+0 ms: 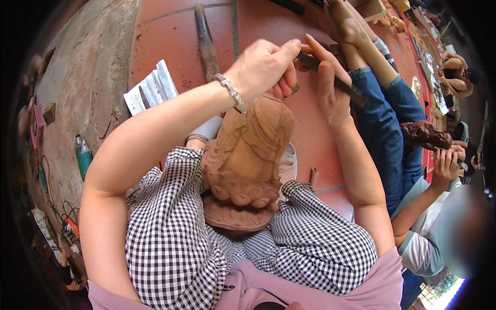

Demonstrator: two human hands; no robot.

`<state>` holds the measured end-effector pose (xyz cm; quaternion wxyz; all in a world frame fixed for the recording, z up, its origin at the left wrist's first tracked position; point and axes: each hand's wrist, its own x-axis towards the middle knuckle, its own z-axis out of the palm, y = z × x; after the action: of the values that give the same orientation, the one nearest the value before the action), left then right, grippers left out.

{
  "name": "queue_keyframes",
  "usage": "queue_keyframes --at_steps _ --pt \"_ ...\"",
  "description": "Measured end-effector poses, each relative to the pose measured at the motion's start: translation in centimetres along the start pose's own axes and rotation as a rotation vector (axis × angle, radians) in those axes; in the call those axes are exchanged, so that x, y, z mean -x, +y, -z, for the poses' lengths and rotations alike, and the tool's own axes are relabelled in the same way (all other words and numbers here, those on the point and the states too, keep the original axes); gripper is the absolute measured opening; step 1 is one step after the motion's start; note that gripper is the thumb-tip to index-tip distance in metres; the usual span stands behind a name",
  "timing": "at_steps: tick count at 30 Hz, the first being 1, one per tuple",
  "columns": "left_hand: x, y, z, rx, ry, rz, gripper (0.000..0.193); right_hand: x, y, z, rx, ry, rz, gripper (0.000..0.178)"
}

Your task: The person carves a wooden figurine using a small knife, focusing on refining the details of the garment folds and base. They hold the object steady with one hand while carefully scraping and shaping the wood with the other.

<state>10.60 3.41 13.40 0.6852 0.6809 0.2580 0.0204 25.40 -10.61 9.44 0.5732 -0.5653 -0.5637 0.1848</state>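
A carved reddish-brown wooden statue (253,139) lies between my checkered-trousered legs. Its petal-ringed base points toward my body, and its robed part extends away from me. The statue's far end is hidden behind my left hand (268,67), which is curled closed just above it. A small dark tip shows below those fingers; what they hold is mostly covered. Close by on the right, my right hand (330,90) grips a dark, narrow flat bar (347,89) between thumb and fingers. The bar slants from near my left fingertips down past my right palm.
A wooden mallet-like stick (205,44) lies on the red tiles ahead. Folded printed paper (151,90) sits left of it. Farther left are a green bottle-shaped object (82,157) and cables. On the right, another person in jeans (385,124) holds a dark carving (424,135).
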Motion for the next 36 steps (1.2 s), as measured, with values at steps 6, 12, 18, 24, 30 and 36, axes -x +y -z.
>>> queue_keyframes --at_steps 6,12,18,24,30,36 --pt "-2.9 1.0 -0.5 -0.696 0.07 -0.853 0.027 1.2 0.7 -1.0 -0.256 0.062 -0.505 0.025" --pt "-4.8 1.1 -2.1 -0.924 -0.041 -0.711 0.013 1.2 3.2 -0.8 -0.017 0.055 -0.325 0.031" --pt "-5.1 1.2 -1.0 -0.938 -0.128 -0.598 0.013 0.6 2.5 -1.3 0.111 -0.127 -0.336 0.036" --pt "-5.6 2.4 -0.1 -0.93 -0.09 -0.783 0.014 -0.5 4.1 -0.5 0.216 -0.11 -0.214 0.034" --pt "-3.7 2.1 0.7 -0.803 -0.122 -0.728 0.014 -0.3 2.8 -1.3 0.204 -0.105 -0.224 0.036" --pt "-4.3 1.5 1.0 -0.784 -0.086 -0.822 0.014 -0.8 2.2 -1.3 0.103 -0.118 -0.266 0.038"
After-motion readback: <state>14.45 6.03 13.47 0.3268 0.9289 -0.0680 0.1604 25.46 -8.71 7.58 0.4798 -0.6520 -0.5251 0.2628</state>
